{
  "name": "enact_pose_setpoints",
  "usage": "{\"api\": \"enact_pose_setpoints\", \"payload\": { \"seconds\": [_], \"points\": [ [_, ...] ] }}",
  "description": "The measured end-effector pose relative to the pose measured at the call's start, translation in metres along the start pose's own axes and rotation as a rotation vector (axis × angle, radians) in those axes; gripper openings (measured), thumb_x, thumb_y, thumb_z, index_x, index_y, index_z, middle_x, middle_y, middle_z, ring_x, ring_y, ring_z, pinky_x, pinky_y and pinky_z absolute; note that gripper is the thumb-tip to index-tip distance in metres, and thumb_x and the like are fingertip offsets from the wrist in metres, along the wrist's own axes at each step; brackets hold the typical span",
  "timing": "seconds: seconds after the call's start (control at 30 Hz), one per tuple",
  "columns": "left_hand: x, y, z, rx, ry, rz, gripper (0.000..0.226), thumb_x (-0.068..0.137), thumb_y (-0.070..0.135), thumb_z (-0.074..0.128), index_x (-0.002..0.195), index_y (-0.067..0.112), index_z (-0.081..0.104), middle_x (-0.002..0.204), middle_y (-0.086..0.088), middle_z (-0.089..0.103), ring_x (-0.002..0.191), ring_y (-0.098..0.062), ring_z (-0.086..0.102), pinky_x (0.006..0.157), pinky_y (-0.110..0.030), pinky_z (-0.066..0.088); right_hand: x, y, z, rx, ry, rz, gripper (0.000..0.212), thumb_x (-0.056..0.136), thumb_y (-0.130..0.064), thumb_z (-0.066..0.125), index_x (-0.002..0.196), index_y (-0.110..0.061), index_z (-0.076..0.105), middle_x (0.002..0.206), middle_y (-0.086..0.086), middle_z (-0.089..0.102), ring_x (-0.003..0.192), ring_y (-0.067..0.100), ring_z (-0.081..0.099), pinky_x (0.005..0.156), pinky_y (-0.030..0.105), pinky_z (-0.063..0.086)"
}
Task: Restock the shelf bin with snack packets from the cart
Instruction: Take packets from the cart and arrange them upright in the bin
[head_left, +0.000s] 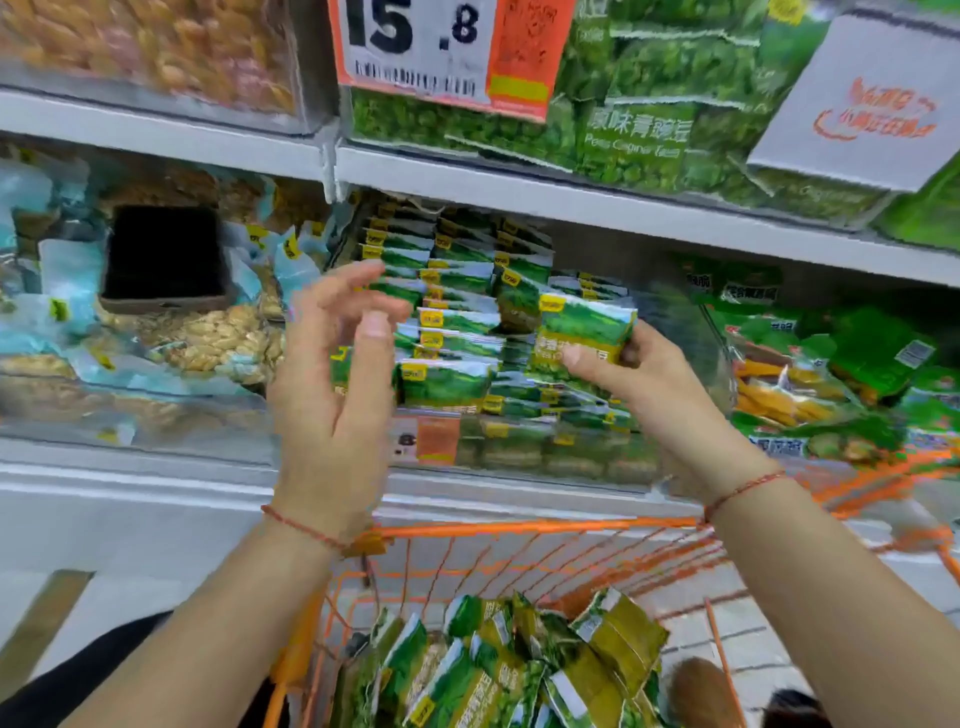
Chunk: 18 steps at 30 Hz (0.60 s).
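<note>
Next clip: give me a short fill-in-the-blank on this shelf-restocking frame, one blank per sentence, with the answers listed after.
1. The right hand holds a green snack packet over the shelf ____.
2. The left hand is open and holds ____.
3. More packets lie in the ____ wire cart below.
4. The price sign above reads 15.____.

Answers: bin; nothing; orange; 8

White metal shelves (571, 200), pale floor (753, 649)
</note>
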<state>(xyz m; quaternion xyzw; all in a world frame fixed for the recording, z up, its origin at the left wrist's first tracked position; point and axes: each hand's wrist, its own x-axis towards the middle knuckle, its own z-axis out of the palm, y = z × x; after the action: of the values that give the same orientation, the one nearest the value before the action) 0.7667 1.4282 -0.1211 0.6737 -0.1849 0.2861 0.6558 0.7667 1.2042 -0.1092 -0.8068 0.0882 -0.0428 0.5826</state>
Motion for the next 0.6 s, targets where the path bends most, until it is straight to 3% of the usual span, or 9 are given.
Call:
{"api": "enact_pose_setpoints", "payload": {
  "seconds": [0.1, 0.23, 0.33, 0.47, 0.53, 0.6],
  "points": [
    [0.009, -0.006, 0.0, 0.003, 0.058, 0.058, 0.023, 0.098, 0.015, 0.038, 0.117, 0.024, 0.048, 0.096, 0.003, 0.06, 0.092, -0.016, 0.059, 0.084, -0.033, 0.046, 0.03, 0.002, 0.01, 0.003, -0.043, 0.05, 0.057, 0.075, -0.029, 0.078, 0.124, -0.012, 0.054, 0.116, -0.001, 0.066, 0.108, 0.012, 0.063, 0.103, 0.037, 0.046],
    [0.011, -0.015, 0.001, 0.002, 0.12, 0.023, 0.022, 0.098, 0.014, 0.038, 0.113, 0.027, 0.048, 0.09, 0.005, 0.061, 0.082, -0.012, 0.059, 0.073, -0.03, 0.046, 0.06, -0.001, 0.02, -0.082, -0.139, 0.067, 0.119, 0.051, -0.063, 0.084, 0.146, -0.013, 0.033, 0.145, 0.005, 0.046, 0.132, 0.019, 0.045, 0.112, 0.041, 0.034],
    [0.014, -0.016, 0.0, 0.041, 0.077, 0.05, 0.021, 0.098, 0.016, 0.038, 0.113, 0.026, 0.048, 0.09, 0.007, 0.061, 0.073, -0.012, 0.056, 0.064, -0.033, 0.047, 0.067, 0.0, 0.024, -0.105, -0.063, 0.078, 0.094, 0.076, -0.044, 0.075, 0.149, -0.009, 0.027, 0.15, 0.006, 0.037, 0.134, 0.02, 0.04, 0.105, 0.028, 0.032],
    [0.015, -0.016, -0.004, 0.099, 0.039, 0.086, 0.021, 0.098, 0.016, 0.038, 0.114, 0.027, 0.046, 0.093, 0.008, 0.06, 0.069, -0.012, 0.056, 0.059, -0.034, 0.048, 0.069, 0.015, 0.025, -0.099, 0.059, 0.113, 0.069, 0.082, -0.031, 0.073, 0.137, -0.008, 0.039, 0.135, 0.011, 0.046, 0.111, 0.019, 0.045, 0.091, 0.028, 0.036],
    [0.015, -0.015, -0.005, 0.11, 0.024, 0.097, 0.022, 0.098, 0.015, 0.038, 0.115, 0.027, 0.045, 0.093, 0.007, 0.06, 0.07, -0.012, 0.057, 0.059, -0.033, 0.047, 0.067, 0.016, 0.03, -0.076, 0.085, 0.116, 0.071, 0.083, -0.028, 0.073, 0.139, -0.008, 0.036, 0.132, 0.008, 0.045, 0.12, 0.021, 0.044, 0.091, 0.027, 0.035],
    [0.014, -0.016, -0.005, 0.116, 0.003, 0.101, 0.023, 0.098, 0.014, 0.038, 0.115, 0.027, 0.045, 0.093, 0.007, 0.06, 0.068, -0.013, 0.056, 0.057, -0.032, 0.047, 0.067, 0.015, 0.035, -0.041, 0.099, 0.102, 0.077, 0.084, -0.024, 0.072, 0.145, -0.006, 0.029, 0.142, 0.009, 0.041, 0.132, 0.022, 0.039, 0.094, 0.025, 0.032]
  ]
}}
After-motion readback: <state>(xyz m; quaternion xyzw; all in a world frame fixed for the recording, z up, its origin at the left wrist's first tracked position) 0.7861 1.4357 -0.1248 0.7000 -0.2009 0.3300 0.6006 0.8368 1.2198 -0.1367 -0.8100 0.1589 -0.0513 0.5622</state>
